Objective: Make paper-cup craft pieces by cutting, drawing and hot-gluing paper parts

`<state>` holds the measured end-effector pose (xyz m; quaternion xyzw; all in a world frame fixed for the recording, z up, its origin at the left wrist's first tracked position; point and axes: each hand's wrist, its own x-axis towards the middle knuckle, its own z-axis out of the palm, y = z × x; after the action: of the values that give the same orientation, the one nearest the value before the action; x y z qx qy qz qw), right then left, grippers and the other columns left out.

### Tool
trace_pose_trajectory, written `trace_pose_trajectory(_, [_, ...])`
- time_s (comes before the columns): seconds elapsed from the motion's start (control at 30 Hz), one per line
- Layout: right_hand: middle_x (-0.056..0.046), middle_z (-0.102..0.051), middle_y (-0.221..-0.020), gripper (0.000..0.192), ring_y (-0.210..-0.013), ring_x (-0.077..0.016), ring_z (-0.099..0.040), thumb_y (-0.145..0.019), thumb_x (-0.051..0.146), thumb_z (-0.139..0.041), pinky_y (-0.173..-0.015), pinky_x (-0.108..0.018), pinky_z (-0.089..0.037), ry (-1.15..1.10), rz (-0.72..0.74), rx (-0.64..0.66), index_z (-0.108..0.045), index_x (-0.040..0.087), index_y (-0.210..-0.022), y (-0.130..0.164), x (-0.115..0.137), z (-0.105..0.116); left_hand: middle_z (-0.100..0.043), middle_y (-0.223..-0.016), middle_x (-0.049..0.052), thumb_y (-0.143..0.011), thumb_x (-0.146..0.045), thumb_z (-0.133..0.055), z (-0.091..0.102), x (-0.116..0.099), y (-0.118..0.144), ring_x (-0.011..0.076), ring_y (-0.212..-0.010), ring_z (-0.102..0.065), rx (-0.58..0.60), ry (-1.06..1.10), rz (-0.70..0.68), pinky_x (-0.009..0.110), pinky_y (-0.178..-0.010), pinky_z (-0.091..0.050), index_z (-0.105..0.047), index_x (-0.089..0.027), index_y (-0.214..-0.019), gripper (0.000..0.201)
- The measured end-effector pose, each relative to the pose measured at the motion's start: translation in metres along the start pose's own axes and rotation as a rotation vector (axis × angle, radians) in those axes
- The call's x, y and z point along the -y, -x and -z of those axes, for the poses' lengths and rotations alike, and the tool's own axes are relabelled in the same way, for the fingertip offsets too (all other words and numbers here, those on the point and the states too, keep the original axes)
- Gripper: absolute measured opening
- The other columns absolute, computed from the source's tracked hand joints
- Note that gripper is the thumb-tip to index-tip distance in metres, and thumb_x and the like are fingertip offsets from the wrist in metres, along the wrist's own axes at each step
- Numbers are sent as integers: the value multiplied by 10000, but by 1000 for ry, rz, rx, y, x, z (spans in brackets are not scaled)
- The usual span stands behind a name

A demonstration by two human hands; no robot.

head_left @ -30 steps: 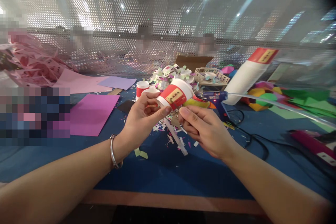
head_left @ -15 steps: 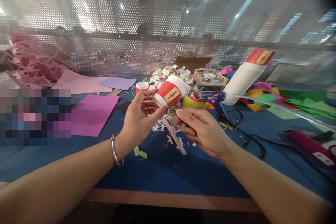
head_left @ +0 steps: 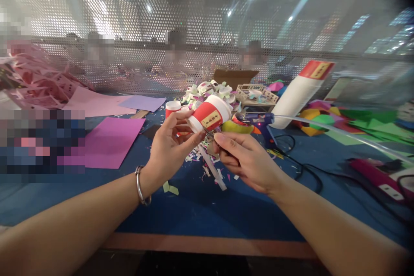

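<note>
My left hand (head_left: 173, 140) is closed around a red and white paper cup (head_left: 207, 116), gripping it near its base. The cup is tilted, with its rim up and to the right, and a cream label with dark characters faces me. In my right hand (head_left: 244, 155) is a slim metal tool (head_left: 209, 132), pinched between thumb and fingers. Its tip meets the lower edge of the cup beside my left thumb. Most of the tool is hidden by my fingers, so its kind cannot be made out.
Behind the cup lies a heap of paper scraps (head_left: 207, 89). A blue glue gun (head_left: 263, 125) with a cord stands to the right, near a leaning stack of paper cups (head_left: 296, 97). Purple paper (head_left: 111, 142) lies left; a magenta power strip (head_left: 375, 177) lies right.
The view has shifted slightly. The metal tool shows more clearly against the cup's lower edge; both hands keep their holds.
</note>
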<state>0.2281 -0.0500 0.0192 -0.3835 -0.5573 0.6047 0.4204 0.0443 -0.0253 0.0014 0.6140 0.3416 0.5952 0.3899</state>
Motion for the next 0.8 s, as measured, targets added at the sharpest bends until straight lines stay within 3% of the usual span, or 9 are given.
trace_pose_trajectory(0.2, [90, -278, -512, 388, -436, -42, -184, -917, 499, -650, -360, -182, -105, -20, -10, -1, -601, 160, -735, 1, 0, 0, -646, -1205, 83, -811, -263, -795, -4, 1, 3, 194, -995, -676, 17, 26, -73, 353, -859, -592, -554, -202, -1206, 467])
trace_pose_trajectory(0.43, [85, -306, -508, 402, -429, -39, -192, -887, 504, -684, -355, -184, -96, -43, 7, -16, -583, 161, -703, 1, -1, -2, -639, -1025, 28, -794, -248, -801, -9, 0, 11, 187, -929, -682, 40, 16, -88, 370, -841, -613, -497, -218, -969, 352])
trace_pose_trajectory(0.63, [90, -273, -497, 407, -418, -40, -187, -898, 513, -667, -353, -193, -98, -10, 16, -34, -575, 171, -700, 2, -5, -3, -638, -1044, 47, -824, -262, -771, -5, 1, 13, 202, -957, -658, 89, -91, -136, 378, -844, -614, -547, -216, -976, 274])
trace_pose_trajectory(0.8, [91, -249, -499, 393, -417, -40, -186, -909, 502, -662, -357, -196, -109, -7, 35, -27, -578, 175, -706, 2, -5, -3, -631, -1079, 56, -803, -257, -789, -7, 1, 14, 206, -977, -659, 86, 6, -102, 360, -826, -611, -510, -216, -1005, 347])
